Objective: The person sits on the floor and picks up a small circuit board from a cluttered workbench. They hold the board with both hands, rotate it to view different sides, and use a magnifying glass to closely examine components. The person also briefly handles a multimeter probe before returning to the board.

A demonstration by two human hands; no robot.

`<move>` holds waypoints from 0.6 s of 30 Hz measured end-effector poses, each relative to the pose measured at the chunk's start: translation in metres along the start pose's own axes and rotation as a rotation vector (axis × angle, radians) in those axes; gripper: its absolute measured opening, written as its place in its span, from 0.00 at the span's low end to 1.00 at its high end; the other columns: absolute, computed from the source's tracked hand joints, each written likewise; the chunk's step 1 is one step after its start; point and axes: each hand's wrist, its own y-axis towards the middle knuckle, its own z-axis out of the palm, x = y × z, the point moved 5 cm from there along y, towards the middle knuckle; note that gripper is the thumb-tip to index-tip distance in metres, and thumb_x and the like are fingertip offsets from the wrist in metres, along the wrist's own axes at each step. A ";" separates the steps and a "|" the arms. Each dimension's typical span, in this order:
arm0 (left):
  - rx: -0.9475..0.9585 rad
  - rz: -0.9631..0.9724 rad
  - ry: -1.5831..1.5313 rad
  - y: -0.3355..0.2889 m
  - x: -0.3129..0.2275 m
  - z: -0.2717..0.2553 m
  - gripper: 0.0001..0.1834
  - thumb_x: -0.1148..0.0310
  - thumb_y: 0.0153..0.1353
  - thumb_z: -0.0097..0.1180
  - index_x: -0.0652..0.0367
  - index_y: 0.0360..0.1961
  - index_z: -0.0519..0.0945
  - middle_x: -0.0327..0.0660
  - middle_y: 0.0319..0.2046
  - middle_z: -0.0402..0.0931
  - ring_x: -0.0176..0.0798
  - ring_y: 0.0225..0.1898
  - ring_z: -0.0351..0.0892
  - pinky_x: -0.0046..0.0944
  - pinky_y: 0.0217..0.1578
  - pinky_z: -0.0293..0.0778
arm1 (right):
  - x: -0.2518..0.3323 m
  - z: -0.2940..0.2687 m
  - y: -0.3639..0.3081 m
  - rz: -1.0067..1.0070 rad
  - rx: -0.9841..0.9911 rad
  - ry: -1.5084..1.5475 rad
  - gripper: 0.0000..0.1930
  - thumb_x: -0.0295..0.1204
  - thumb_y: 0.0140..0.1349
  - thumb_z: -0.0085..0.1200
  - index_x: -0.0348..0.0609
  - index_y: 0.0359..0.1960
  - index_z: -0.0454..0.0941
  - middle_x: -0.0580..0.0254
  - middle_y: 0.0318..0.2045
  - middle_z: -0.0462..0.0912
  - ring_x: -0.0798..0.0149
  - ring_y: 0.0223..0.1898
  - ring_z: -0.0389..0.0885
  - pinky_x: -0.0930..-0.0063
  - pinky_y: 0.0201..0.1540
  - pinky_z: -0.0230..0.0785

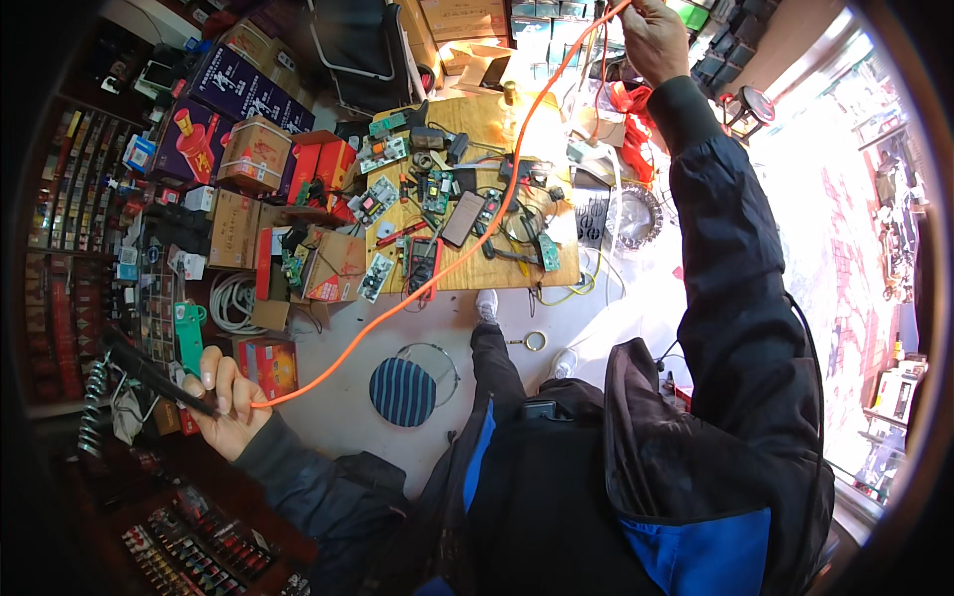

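Orange cord (438, 270), spanning 8 to 1 o'clock.
Left hand (229, 402), 8 o'clock: grip closed on cord and black tube (159, 377), any join hidden; the cord crosses before the tabletop (487, 277), 12 o'clock; right hand (658, 42), 1 o'clock: grip pinching cord. Step in hand, seemingly: holding it outstretched; the next move calls for even tension.

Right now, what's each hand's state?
Left hand: closed, holding a long orange flexible cord and a curved black tubular piece.
Right hand: closed on the same cord, at the picture's top edge.
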 end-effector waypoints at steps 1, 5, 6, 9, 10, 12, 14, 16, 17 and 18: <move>0.007 -0.018 -0.020 0.014 0.001 -0.014 0.09 0.70 0.70 0.56 0.63 0.36 0.72 0.42 0.38 0.59 0.31 0.29 0.62 0.28 0.18 0.59 | -0.017 0.019 0.006 0.070 0.053 -0.042 0.18 0.23 0.66 0.47 0.44 0.53 0.84 0.53 0.44 0.88 0.66 0.47 0.82 0.74 0.53 0.72; -0.044 -0.051 -0.033 0.069 0.002 -0.077 0.13 0.65 0.75 0.50 0.63 0.35 0.71 0.42 0.38 0.59 0.30 0.29 0.62 0.28 0.20 0.59 | -0.053 0.088 0.003 0.032 0.034 -0.185 0.14 0.38 0.70 0.56 0.49 0.51 0.86 0.56 0.39 0.89 0.65 0.39 0.87 0.75 0.43 0.76; -0.045 -0.066 -0.041 0.081 0.003 -0.091 0.16 0.61 0.77 0.46 0.65 0.37 0.72 0.43 0.39 0.59 0.31 0.30 0.62 0.29 0.22 0.61 | -0.065 0.107 -0.002 0.139 0.065 -0.145 0.13 0.37 0.70 0.57 0.47 0.51 0.86 0.55 0.41 0.89 0.65 0.41 0.87 0.75 0.46 0.76; -0.051 -0.133 -0.049 0.117 0.005 -0.132 0.17 0.61 0.77 0.45 0.67 0.40 0.74 0.43 0.39 0.60 0.32 0.31 0.62 0.30 0.23 0.62 | -0.086 0.155 -0.014 0.224 0.119 -0.145 0.13 0.34 0.68 0.59 0.44 0.50 0.85 0.55 0.42 0.89 0.65 0.43 0.87 0.75 0.48 0.76; -0.041 -0.152 -0.053 0.128 0.007 -0.143 0.19 0.60 0.78 0.44 0.69 0.41 0.74 0.43 0.39 0.60 0.33 0.31 0.62 0.31 0.23 0.61 | -0.092 0.170 -0.017 0.235 0.090 -0.122 0.13 0.33 0.68 0.59 0.43 0.50 0.85 0.55 0.42 0.88 0.65 0.43 0.87 0.75 0.48 0.76; -0.083 -0.192 -0.068 0.145 0.010 -0.165 0.19 0.60 0.77 0.45 0.69 0.41 0.74 0.43 0.39 0.60 0.33 0.31 0.62 0.31 0.23 0.60 | -0.099 0.188 -0.014 0.191 0.090 -0.141 0.12 0.33 0.68 0.59 0.43 0.49 0.86 0.56 0.43 0.88 0.65 0.44 0.87 0.74 0.49 0.75; -0.092 -0.230 -0.084 0.160 0.015 -0.180 0.19 0.59 0.77 0.45 0.69 0.43 0.74 0.43 0.39 0.61 0.32 0.31 0.62 0.30 0.24 0.60 | -0.105 0.201 -0.007 0.174 0.077 -0.164 0.12 0.33 0.68 0.59 0.44 0.49 0.86 0.57 0.44 0.88 0.64 0.44 0.87 0.74 0.49 0.75; -0.137 -0.250 -0.097 0.169 0.022 -0.192 0.18 0.60 0.77 0.46 0.68 0.41 0.73 0.43 0.39 0.61 0.33 0.31 0.63 0.30 0.23 0.61 | -0.111 0.212 -0.002 0.151 0.052 -0.158 0.12 0.33 0.68 0.59 0.44 0.49 0.86 0.57 0.44 0.88 0.64 0.44 0.87 0.74 0.49 0.75; -0.174 -0.248 -0.093 0.172 0.025 -0.198 0.18 0.60 0.77 0.46 0.68 0.40 0.73 0.43 0.39 0.61 0.33 0.31 0.63 0.30 0.23 0.62 | -0.116 0.219 -0.003 0.192 0.079 -0.156 0.12 0.33 0.68 0.59 0.44 0.49 0.85 0.57 0.44 0.87 0.63 0.44 0.87 0.74 0.49 0.76; -0.160 -0.265 -0.096 0.175 0.029 -0.200 0.19 0.59 0.77 0.46 0.68 0.40 0.73 0.43 0.39 0.61 0.33 0.31 0.63 0.30 0.23 0.62 | -0.120 0.225 -0.008 0.218 0.103 -0.147 0.12 0.34 0.68 0.59 0.44 0.48 0.85 0.56 0.44 0.87 0.62 0.44 0.87 0.74 0.49 0.76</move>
